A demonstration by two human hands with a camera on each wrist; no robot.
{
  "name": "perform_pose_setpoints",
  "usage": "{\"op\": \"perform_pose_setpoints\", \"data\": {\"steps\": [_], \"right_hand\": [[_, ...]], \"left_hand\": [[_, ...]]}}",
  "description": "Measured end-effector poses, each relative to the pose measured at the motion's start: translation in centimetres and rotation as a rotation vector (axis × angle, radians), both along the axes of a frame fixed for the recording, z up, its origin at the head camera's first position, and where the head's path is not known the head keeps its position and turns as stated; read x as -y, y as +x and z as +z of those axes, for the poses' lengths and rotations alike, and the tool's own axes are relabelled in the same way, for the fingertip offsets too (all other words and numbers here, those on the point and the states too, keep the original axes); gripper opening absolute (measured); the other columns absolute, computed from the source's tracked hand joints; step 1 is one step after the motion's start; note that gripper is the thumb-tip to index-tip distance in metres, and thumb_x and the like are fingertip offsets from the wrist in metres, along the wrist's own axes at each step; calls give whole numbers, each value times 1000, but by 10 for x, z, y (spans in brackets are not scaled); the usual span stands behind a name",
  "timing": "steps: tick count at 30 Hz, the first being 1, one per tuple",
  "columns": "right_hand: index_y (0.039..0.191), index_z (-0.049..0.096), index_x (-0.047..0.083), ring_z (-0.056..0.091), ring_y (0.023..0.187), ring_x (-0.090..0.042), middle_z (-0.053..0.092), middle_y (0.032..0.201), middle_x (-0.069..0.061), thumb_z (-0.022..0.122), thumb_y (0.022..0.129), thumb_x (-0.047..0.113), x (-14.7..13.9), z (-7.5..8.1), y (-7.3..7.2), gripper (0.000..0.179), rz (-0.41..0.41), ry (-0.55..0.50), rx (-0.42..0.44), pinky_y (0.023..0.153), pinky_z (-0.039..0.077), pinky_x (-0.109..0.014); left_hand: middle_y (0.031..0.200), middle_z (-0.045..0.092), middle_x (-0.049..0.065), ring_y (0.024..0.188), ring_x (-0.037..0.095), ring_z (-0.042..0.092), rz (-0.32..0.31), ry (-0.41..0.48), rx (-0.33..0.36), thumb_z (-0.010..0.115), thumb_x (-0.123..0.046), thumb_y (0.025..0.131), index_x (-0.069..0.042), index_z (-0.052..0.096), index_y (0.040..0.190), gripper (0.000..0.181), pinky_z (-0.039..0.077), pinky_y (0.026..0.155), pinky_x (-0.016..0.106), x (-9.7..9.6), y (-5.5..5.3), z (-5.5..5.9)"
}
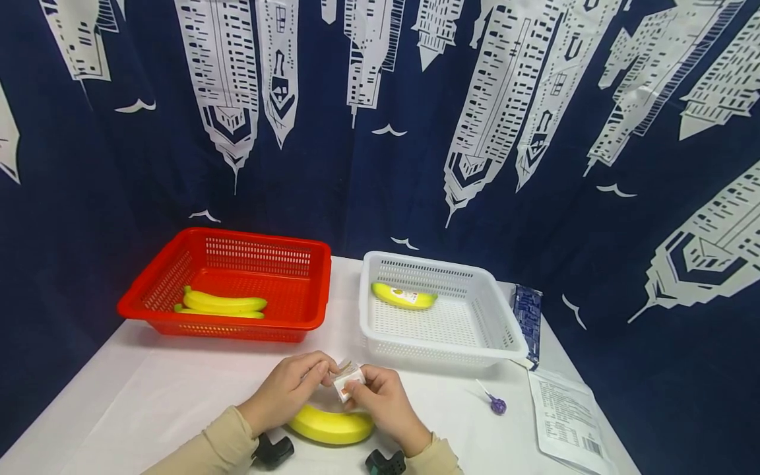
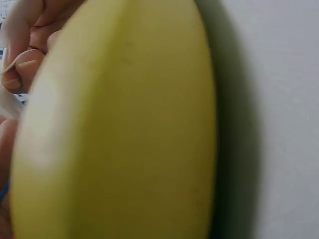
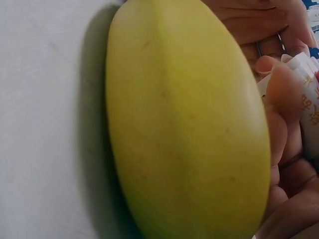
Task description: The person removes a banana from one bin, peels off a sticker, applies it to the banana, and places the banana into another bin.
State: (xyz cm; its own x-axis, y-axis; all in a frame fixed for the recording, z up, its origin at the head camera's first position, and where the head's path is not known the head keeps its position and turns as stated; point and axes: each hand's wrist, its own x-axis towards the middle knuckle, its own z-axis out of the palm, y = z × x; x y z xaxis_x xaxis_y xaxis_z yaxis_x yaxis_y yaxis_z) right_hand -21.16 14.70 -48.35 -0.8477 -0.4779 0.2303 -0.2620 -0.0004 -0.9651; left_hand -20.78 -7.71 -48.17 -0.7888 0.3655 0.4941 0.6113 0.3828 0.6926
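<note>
My right hand [image 1: 386, 402] grips a small white packet [image 1: 349, 380], thumb across its front; orange printing shows on the packet [image 3: 310, 94] in the right wrist view. From the other side my left hand [image 1: 291, 386] reaches its top end, fingertips pinching a thin pale edge, seen small in the left wrist view. Just below both hands a yellow banana [image 1: 329, 425] lies on the white table, partly behind the right fingers. Close up, the banana fills much of the left wrist view [image 2: 134, 119] and the right wrist view [image 3: 184, 119], hiding parts of both hands.
A red basket [image 1: 315, 323] with yellow bananas [image 1: 222, 303] stands at back left. At back right a white basket [image 1: 427, 346] holds one labelled banana [image 1: 406, 296]. Right of it lie a blue packet [image 1: 527, 320], a purple lollipop [image 1: 497, 405] and a white printed pouch [image 1: 567, 419].
</note>
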Motion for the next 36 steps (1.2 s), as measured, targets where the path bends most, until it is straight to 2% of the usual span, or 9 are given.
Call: {"op": "perform_pose_setpoints", "data": {"steps": [3, 6, 10, 13, 15, 18, 25, 30, 36], "right_hand": [[101, 66, -17, 68, 68, -6, 72, 87, -22, 64, 99, 6, 0, 0, 0, 24, 1, -10, 19, 66, 58, -22], [104, 66, -17, 68, 71, -6, 74, 92, -19, 64, 100, 7, 0, -1, 0, 24, 26, -14, 13, 68, 59, -22], [105, 68, -15, 67, 75, -5, 72, 95, -29, 63, 100, 4, 2, -3, 2, 20, 72, 13, -50, 69, 59, -23], [104, 69, -12, 67, 76, -4, 68, 94, -35, 61, 100, 2, 4, -5, 3, 17, 96, 26, -105, 69, 60, -25], [104, 69, -10, 67, 77, -4, 67, 94, -35, 59, 102, 3, 4, -5, 4, 17, 103, 23, -122, 71, 60, -26], [104, 70, -8, 67, 78, -5, 67, 91, -34, 57, 104, 6, 4, -5, 4, 19, 96, 24, -131, 73, 61, -28], [103, 71, -5, 68, 77, -7, 69, 86, -29, 57, 105, 9, 4, -4, 3, 20, 62, 73, -153, 72, 61, -27], [102, 71, -6, 69, 79, -5, 68, 90, -31, 58, 105, 10, 4, -1, 4, 21, 64, 75, -121, 74, 61, -29], [97, 73, -3, 71, 75, -13, 70, 85, -25, 59, 104, 9, 3, 0, 3, 20, 54, 89, -183, 70, 61, -29]], "left_hand": [[89, 66, -21, 83, 2, 63, 22, -6, -22, 57, -24, 106, -31, 68, 102, 13, 52, 75, 27, -2, 0, -2], [87, 63, -23, 82, -2, 59, 56, -32, -104, 71, -35, 98, -33, 68, 99, 4, 48, 75, 25, -5, -1, -4], [84, 60, -19, 80, -2, 54, 109, -50, -247, 85, -42, 84, -33, 69, 95, 21, 45, 72, 21, -8, -1, -6], [87, 61, -19, 82, -2, 56, 90, -29, -299, 85, -35, 85, -31, 71, 95, 18, 47, 73, 20, -9, -2, -5], [90, 63, -20, 83, -3, 58, 55, -2, -288, 83, -30, 88, -31, 72, 96, 14, 48, 74, 21, -9, -2, -5], [90, 65, -23, 84, -2, 62, 19, 49, -210, 78, -26, 92, -29, 73, 94, 6, 50, 75, 23, -9, -3, -4], [87, 67, -20, 86, 1, 64, 37, 107, 21, 75, -25, 95, -30, 70, 90, 9, 52, 77, 30, -10, -1, -2], [87, 68, -18, 85, 2, 63, 48, 113, 70, 74, -21, 95, -28, 68, 90, 10, 50, 77, 27, -9, 0, 1], [86, 69, -16, 84, 3, 61, 61, 114, 94, 74, -22, 95, -24, 69, 91, 7, 47, 77, 26, -8, 0, 3]]}}
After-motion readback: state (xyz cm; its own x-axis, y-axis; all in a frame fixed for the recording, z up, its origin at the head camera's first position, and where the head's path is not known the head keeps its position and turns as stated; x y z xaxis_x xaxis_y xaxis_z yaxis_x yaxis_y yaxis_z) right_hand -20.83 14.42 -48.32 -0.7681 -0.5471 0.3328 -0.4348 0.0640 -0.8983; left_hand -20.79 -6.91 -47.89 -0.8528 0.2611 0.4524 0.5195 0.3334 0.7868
